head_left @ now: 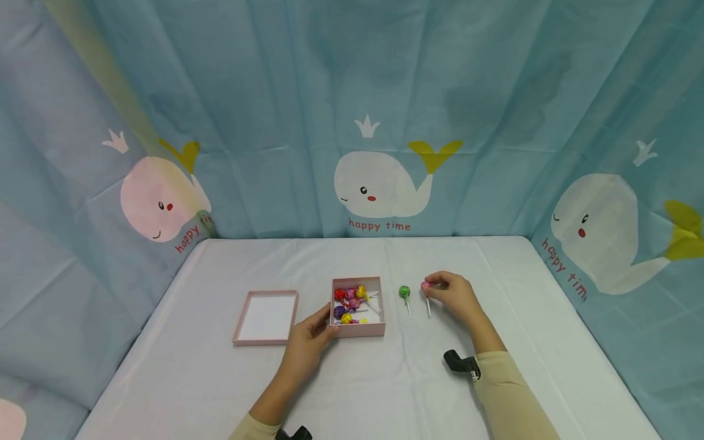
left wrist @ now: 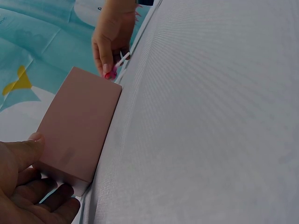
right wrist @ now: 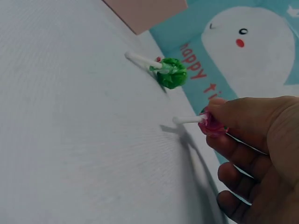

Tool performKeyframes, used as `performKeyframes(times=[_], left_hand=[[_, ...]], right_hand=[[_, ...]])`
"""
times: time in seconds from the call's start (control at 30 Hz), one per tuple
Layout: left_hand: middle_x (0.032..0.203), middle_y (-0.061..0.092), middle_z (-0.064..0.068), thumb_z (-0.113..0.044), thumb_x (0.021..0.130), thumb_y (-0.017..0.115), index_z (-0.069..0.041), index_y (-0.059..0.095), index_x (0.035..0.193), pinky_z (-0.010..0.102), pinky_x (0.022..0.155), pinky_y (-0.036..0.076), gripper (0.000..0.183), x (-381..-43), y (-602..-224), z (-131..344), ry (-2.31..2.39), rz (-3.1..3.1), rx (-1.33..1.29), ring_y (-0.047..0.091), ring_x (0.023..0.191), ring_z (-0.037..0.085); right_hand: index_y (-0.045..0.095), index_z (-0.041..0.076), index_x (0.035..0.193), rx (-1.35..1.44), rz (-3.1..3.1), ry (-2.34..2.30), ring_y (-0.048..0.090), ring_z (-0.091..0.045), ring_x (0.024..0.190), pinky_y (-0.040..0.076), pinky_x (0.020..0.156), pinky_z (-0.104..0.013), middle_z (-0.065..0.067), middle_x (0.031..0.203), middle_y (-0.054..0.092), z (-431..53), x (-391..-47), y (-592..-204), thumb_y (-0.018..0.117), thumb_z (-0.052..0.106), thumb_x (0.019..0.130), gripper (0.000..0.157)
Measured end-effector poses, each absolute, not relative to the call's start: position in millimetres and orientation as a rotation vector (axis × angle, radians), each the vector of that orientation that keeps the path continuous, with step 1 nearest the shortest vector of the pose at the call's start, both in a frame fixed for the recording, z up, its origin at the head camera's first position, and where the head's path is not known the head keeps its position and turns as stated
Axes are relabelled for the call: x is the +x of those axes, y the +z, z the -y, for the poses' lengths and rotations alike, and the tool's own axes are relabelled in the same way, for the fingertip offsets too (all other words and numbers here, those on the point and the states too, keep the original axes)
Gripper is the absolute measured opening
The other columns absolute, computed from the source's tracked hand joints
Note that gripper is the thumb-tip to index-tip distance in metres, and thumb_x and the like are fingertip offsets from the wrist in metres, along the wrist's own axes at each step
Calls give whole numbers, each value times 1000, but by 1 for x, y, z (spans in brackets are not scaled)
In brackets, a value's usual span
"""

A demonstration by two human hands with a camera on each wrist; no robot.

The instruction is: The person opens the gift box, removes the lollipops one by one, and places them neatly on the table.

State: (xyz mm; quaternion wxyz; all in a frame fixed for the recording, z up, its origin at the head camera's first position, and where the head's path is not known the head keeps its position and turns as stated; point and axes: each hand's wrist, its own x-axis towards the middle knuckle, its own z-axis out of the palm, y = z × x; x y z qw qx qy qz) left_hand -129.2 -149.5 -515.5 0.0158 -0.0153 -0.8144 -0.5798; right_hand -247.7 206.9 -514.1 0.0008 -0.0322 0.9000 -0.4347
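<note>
Between thumb and fingers, my right hand [head_left: 455, 295] pinches the pink-wrapped head of a lollipop [right wrist: 214, 125], whose white stick points toward me in the head view. Left of it, a green lollipop [head_left: 404, 291] lies on the table with its stick toward me. My left hand [head_left: 309, 339] holds the near left corner of an open pink box [head_left: 359, 330], thumb on the front wall and fingers along the left side. Several red, purple, pink and yellow lollipops [head_left: 352, 294] lie inside the box. In the left wrist view the box's outer wall [left wrist: 79, 123] hides them.
A pink box lid [head_left: 238, 338] with a white inside lies left of the box on the white-covered table [head_left: 181, 379]. Behind the table hangs a blue curtain [head_left: 264, 195] printed with whales. A black wrist strap [head_left: 461, 362] is on the right sleeve.
</note>
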Motion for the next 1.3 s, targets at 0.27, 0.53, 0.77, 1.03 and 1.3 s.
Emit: performKeyframes(times=[0.27,0.53,0.77,1.03,1.3], left_hand=[[153,53,3,-29,95,74,-14,53,150,32,109,49,60,-131,-519,151,-1821,2516,-61,55,137,28],[153,53,3,-27,95,75,-14,53,150,32,109,49,60,-130,-516,150,-1824,2518,-47,55,138,28],[153,53,5,-23,95,75,-11,52,150,31,109,49,61,-130,-513,150,-1833,2509,-47,54,138,28],[153,53,3,-24,95,74,-13,53,150,31,109,49,60,-129,-514,149,-1815,2523,-35,55,138,27],[153,52,2,-26,95,75,-15,53,150,32,109,49,60,-129,-515,149,-1811,2536,-22,55,137,27]], right_hand=[[76,13,113,-118,-2852,-1344,60,-21,92,50,79,-34,-6,106,73,-205,-247,-520,81,32,89,31],[76,14,114,-136,-2881,-1305,59,-20,90,49,77,-34,-5,105,73,-205,-247,-521,81,34,90,32],[75,11,116,-174,-2885,-1313,63,-24,98,53,85,-40,-8,112,73,-204,-251,-518,80,32,91,33],[74,8,119,-223,-2928,-1310,61,-33,109,51,92,-51,-13,116,71,-205,-251,-506,81,27,90,35],[75,14,117,-429,-2948,-1353,60,-27,107,51,95,-49,-6,117,73,-189,-251,-487,81,23,90,29]])
